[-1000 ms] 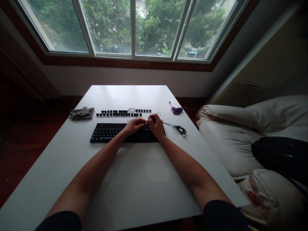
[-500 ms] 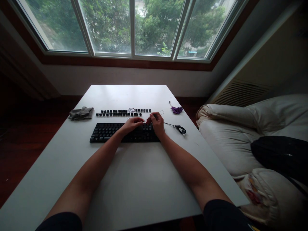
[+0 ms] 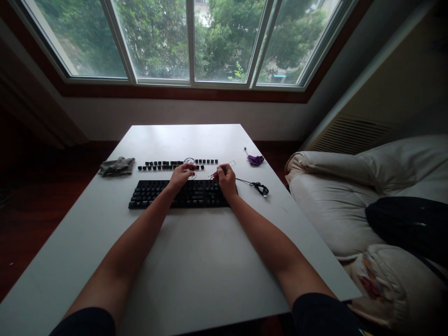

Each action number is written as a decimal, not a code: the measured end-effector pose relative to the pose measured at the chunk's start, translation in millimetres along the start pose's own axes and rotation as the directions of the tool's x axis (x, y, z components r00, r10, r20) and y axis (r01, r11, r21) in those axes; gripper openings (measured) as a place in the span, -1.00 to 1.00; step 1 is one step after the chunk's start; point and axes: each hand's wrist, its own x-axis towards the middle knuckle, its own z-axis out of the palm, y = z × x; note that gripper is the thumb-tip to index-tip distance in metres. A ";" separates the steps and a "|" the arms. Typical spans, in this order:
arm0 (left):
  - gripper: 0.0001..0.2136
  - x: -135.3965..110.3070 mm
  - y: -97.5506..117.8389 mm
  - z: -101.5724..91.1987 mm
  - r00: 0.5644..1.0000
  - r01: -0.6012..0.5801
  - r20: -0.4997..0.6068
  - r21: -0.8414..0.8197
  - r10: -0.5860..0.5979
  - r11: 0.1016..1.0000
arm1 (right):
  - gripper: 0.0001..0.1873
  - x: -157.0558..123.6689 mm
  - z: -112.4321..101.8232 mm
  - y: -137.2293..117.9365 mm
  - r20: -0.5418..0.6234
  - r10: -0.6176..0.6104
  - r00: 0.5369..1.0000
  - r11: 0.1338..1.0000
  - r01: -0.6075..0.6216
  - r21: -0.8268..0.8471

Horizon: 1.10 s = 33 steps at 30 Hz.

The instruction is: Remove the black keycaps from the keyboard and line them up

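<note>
Nearest, dark sleeves (image 3: 315,312) at the near side of a white desk (image 3: 196,261). Straight ahead between the arms, a black keyboard (image 3: 199,192), long axis running left to right, lying below and slightly nearer than the hands. Right hand (image 3: 227,178) above its right part, closed on a slim wire tool (image 3: 233,163), tips pointing left past the fingers, loop jutting out behind. Left hand (image 3: 180,176) apart from the right, above the middle of the back edge, thumb and fingers curled forward; impossible to tell whether pinching anything. Just past the left fingers, two rows of loose keycaps (image 3: 164,163), parallel to the keyboard, left hand nearer to them and partly hiding the front row. Among the rows, a thin ring (image 3: 189,160). Right of the right hand, a bundled cable (image 3: 259,188). Farther out, well apart from both hands, a grey cloth (image 3: 117,166) on the left and a purple cloth (image 3: 255,160) on the right. Beyond the desk, a window (image 3: 157,42).
</note>
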 end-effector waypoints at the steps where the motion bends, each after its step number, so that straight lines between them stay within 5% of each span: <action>1: -0.68 3.1 -1.3 -0.8 1.000 -0.012 -0.006 0.034 0.012 0.999 | -0.70 -0.1 -0.2 -0.2 0.006 0.001 1.000 1.000 -0.001 -0.006; 5: -0.73 19.3 0.4 6.0 0.993 -0.117 0.048 0.290 0.108 0.950 | -0.70 0.0 -1.0 0.3 0.010 -0.015 1.000 0.999 0.015 -0.047; 13: -0.77 55.9 16.7 44.1 0.952 -0.304 0.170 0.629 0.255 0.716 | -0.73 0.6 -2.4 3.0 0.004 -0.039 0.999 0.998 0.039 -0.055; 24: -0.80 74.9 4.5 57.4 0.901 -0.432 0.342 0.751 0.266 0.499 | -0.76 0.0 -2.7 1.7 0.000 -0.058 0.998 0.996 0.058 -0.067; 33: -0.74 72.1 2.3 48.2 0.908 -0.417 0.335 0.775 0.251 0.475 | -0.76 0.1 -3.1 2.2 -0.006 -0.060 0.998 0.996 0.060 -0.068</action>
